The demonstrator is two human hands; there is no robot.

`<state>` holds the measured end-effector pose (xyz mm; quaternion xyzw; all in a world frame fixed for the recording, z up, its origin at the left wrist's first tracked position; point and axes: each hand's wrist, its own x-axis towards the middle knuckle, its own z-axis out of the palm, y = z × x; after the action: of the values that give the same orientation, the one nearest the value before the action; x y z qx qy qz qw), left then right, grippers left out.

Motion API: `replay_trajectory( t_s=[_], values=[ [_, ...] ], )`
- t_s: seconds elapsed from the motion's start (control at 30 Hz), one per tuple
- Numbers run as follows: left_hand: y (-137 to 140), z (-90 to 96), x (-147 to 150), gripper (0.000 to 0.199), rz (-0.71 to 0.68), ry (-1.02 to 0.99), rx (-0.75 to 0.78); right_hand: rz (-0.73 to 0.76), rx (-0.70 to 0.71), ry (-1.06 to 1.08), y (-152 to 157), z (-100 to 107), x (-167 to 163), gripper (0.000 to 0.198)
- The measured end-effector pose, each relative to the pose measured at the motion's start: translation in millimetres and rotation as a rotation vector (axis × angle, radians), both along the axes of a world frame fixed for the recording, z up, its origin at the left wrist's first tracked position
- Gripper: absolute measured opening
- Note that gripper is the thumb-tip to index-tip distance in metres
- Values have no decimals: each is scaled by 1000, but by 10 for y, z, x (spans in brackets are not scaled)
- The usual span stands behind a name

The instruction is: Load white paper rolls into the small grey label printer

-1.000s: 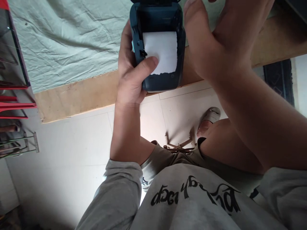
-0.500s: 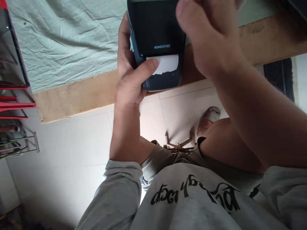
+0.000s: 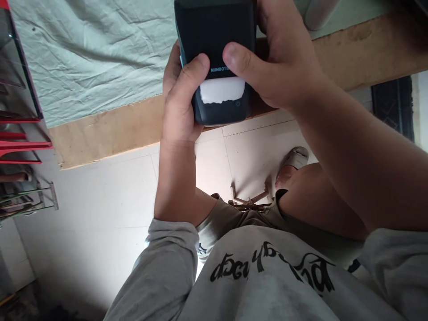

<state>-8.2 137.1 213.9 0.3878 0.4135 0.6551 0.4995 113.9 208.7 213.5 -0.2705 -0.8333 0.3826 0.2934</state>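
A dark label printer marked NIIMBOT is held up between my two hands at the table's front edge. From its slot sticks a strip of white paper with a ragged torn end. My left hand wraps the printer's left side, its thumb pressed on the cover above the paper. On the other side my right hand grips the printer, the thumb lying over part of the lettering. The fingers of both hands are mostly hidden behind and beside the printer, and its top end is cut off by the frame.
A wrinkled pale green cloth covers the table, whose wooden edge runs across. A white cylinder stands behind my right hand. Red-edged racks are at far left. Below are my legs and a wooden folding stool.
My right hand has come down from the printer's top corner to its right side, thumb on the cover. My left thumb has shifted off the paper up onto the cover.
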Motion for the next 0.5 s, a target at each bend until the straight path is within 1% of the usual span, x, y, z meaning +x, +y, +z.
replay_trajectory(
  t_s=[0.1, 0.17, 0.23, 0.37, 0.43, 0.5],
  values=[
    [12, 29, 29, 22, -12, -40, -10, -17, -23, -5, -12, -5, 1, 68],
    [31, 37, 21, 27, -45, -84, 17, -22, -40, -8, -23, -1, 4, 67],
    [49, 34, -8, 26, -81, -154, 52, -34, -52, -6, -35, 5, 5, 65],
    [51, 25, -63, 21, -109, -294, 61, -66, -81, 2, -59, 24, -3, 59],
    [40, 27, -73, 21, -115, -314, 56, -73, -84, 6, -72, 37, -5, 58],
    [31, 34, -76, 21, -109, -292, 48, -68, -77, 6, -83, 48, -3, 57]
  ],
)
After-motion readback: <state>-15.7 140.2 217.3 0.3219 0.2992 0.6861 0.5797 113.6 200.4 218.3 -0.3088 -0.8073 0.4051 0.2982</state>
